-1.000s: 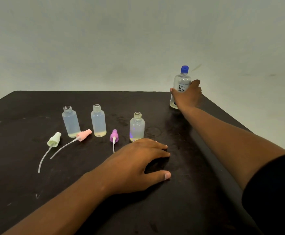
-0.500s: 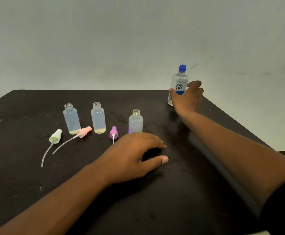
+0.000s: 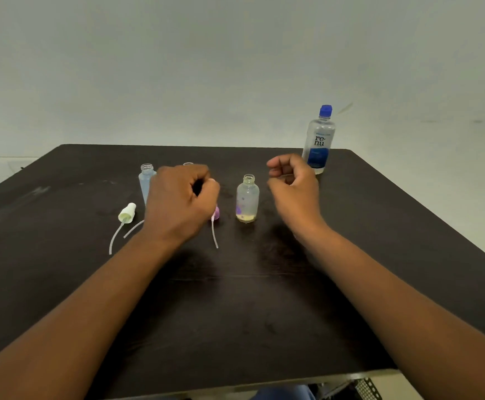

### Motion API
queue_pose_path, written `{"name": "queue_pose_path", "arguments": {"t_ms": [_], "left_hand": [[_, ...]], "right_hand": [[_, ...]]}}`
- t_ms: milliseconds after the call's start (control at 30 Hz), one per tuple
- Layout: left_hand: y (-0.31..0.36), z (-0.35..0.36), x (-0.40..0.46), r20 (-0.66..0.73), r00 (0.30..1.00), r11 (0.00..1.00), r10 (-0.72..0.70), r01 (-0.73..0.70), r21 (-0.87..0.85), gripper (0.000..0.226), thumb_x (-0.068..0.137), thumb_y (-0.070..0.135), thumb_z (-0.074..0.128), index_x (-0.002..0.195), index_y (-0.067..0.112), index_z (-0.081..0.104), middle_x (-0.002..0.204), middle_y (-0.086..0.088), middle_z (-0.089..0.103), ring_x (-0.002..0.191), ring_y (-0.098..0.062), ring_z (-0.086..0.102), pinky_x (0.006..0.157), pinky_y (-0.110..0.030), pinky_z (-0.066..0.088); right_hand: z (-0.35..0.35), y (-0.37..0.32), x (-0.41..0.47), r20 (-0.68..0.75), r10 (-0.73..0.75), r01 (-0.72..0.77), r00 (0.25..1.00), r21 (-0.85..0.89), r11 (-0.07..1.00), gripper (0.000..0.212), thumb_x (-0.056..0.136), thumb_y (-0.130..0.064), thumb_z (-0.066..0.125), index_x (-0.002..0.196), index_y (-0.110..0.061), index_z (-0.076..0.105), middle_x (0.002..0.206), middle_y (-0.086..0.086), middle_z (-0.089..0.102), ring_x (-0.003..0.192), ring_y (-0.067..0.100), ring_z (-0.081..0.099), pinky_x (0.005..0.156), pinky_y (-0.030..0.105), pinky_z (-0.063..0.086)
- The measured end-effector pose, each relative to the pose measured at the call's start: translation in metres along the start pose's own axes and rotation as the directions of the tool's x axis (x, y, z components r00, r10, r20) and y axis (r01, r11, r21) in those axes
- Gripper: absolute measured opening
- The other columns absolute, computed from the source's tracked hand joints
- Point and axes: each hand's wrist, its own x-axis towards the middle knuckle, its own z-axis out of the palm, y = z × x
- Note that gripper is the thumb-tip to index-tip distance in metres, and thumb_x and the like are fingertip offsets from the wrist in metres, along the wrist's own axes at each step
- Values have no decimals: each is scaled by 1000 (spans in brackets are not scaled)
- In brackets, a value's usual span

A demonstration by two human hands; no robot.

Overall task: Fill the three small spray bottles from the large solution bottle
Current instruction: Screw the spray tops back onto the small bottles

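The right hand (image 3: 293,189) has let go of the solution bottle (image 3: 319,140); both hands now hover, curled.

Open table (image 3: 264,313) lies between the right hand (image 3: 294,189) and the solution bottle (image 3: 319,140) beyond its fingers.
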Motion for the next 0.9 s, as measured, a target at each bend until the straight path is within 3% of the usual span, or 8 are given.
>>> {"name": "queue_pose_path", "arguments": {"t_ms": [133,233,333,433,567,667,900], "left_hand": [[-11,-2,7,1,988,941,-154,146,307,29,85,42,52,62,27,61,60,9,62,60,-11,58,69,-28,43],[-17,2,8,85,970,895,-227,174,411,25,87,46,66,69,30,69,68,12,65,78,-16,64,72,-31,49],[-19,9,5,160,959,888,-234,144,437,23,87,49,71,73,31,74,73,10,67,85,-16,64,70,-32,50],[-18,15,2,200,956,888,-214,105,448,23,88,52,73,79,30,73,73,11,64,84,-15,63,67,-31,46],[-17,18,-2,165,969,886,-185,91,454,24,86,51,76,83,28,71,70,14,59,83,-13,55,64,-30,39],[-18,21,-3,174,964,870,-202,95,484,29,86,55,76,83,28,69,80,6,66,84,-18,59,66,-31,44],[-21,23,-1,199,955,852,-221,90,516,31,89,57,73,84,26,75,84,1,71,87,-23,66,70,-31,49]], "right_hand": [[-4,2,-4,169,-33,45,985,-68,997,43,74,-10,63,113,-27,68,107,-6,68,94,12,64,88,32,57],[-8,7,-6,323,-14,43,946,-83,996,58,78,-12,72,134,-23,58,116,-3,66,105,14,62,97,36,55],[-9,10,-9,391,-33,73,920,-89,993,64,85,-18,82,142,-24,52,117,-9,64,113,13,62,97,32,53],[-9,11,-10,369,-45,95,928,-116,989,61,86,-28,85,139,-24,55,119,-9,67,111,8,65,94,28,55],[-10,11,-7,345,-59,110,937,-130,985,49,85,-27,86,128,-21,65,116,-5,73,103,7,69,89,22,57],[-9,11,-8,352,-65,110,934,-108,988,40,84,-23,87,120,-20,69,107,-7,75,92,2,70,80,13,53],[-7,14,-7,380,-73,127,922,-119,985,42,81,-24,90,117,-22,70,104,-10,75,91,2,70,78,10,52]]}}
